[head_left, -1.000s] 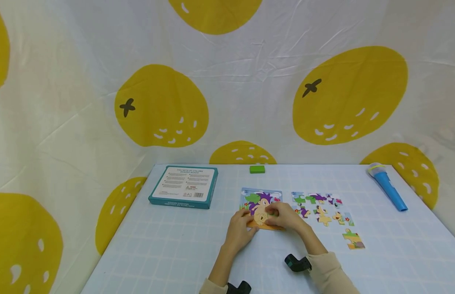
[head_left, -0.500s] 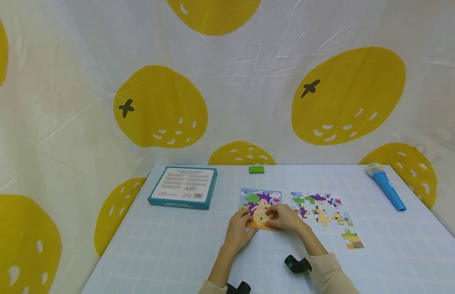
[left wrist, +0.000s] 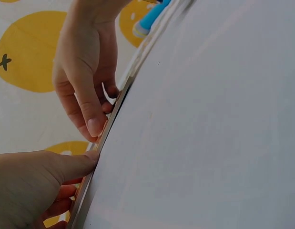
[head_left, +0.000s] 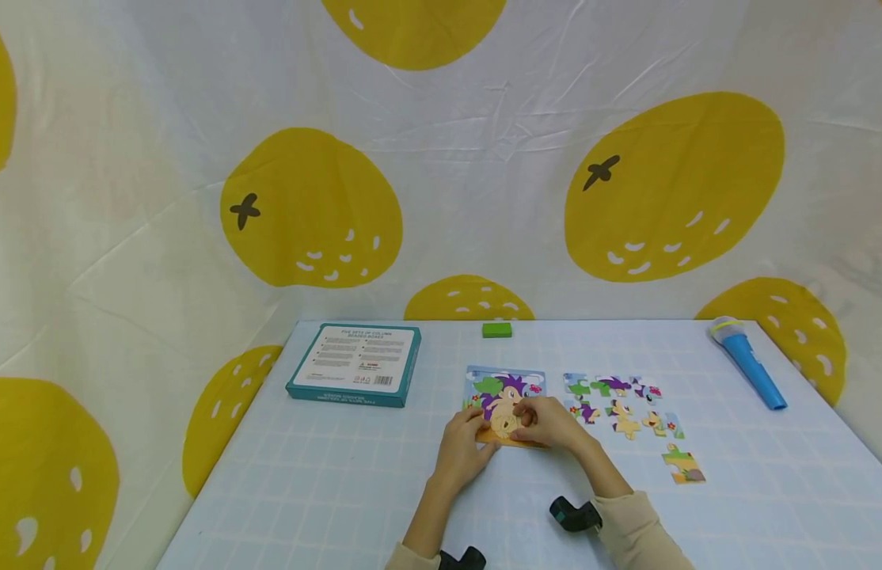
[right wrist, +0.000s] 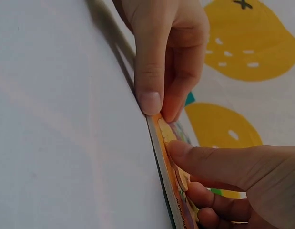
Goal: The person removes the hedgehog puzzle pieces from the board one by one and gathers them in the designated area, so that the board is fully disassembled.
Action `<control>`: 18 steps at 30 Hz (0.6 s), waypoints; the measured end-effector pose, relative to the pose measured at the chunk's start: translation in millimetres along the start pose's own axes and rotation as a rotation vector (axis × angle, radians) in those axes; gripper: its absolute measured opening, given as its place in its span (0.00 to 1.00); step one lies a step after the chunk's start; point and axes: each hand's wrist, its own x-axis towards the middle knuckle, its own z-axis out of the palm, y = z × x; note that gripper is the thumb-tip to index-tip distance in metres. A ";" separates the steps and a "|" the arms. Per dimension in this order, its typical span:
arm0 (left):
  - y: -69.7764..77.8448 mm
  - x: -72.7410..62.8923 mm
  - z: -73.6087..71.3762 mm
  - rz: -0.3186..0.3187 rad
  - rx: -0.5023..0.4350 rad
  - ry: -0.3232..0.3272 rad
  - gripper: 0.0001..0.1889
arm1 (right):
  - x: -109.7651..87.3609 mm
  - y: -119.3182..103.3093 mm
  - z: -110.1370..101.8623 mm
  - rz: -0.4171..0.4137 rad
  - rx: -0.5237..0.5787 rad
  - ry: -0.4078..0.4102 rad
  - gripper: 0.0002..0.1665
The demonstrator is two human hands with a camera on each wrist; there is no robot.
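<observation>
A square puzzle board (head_left: 480,380) with a purple-haired cartoon hedgehog lies on the table in the head view. My left hand (head_left: 461,447) holds its near-left corner, thumb on the front edge and fingers along the left side. My right hand (head_left: 553,423) bends over the board's right part. In the right wrist view, the right thumb and forefinger pinch at a cream puzzle piece (right wrist: 183,179) on the board; the fingers partly hide it. Loose puzzle pieces (head_left: 624,419) lie in rows to the right, with a ground-coloured corner piece (head_left: 685,465) nearer me.
A teal-edged flat box (head_left: 357,360) lies at the back left. Near the table's back edge sits a green block (head_left: 496,330). A blue toy microphone (head_left: 753,370) lies at the far right. Behind the table hangs a white curtain (head_left: 484,198) with yellow fruit prints.
My right hand has shifted very slightly on the board, its fingers still bent over the cream piece. The left hand keeps its place, and the loose pieces lie as before.
</observation>
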 end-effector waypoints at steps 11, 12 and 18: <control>-1.9 -0.2 2.0 0.019 0.014 0.015 0.15 | 0.2 -1.7 1.1 0.029 0.002 0.008 0.20; -1.7 -0.1 2.0 0.015 0.013 0.014 0.15 | 0.2 -1.7 1.1 0.032 0.004 0.010 0.20; -3.4 -0.6 3.6 0.034 0.001 0.044 0.15 | 0.2 -2.7 0.8 0.045 0.021 0.020 0.18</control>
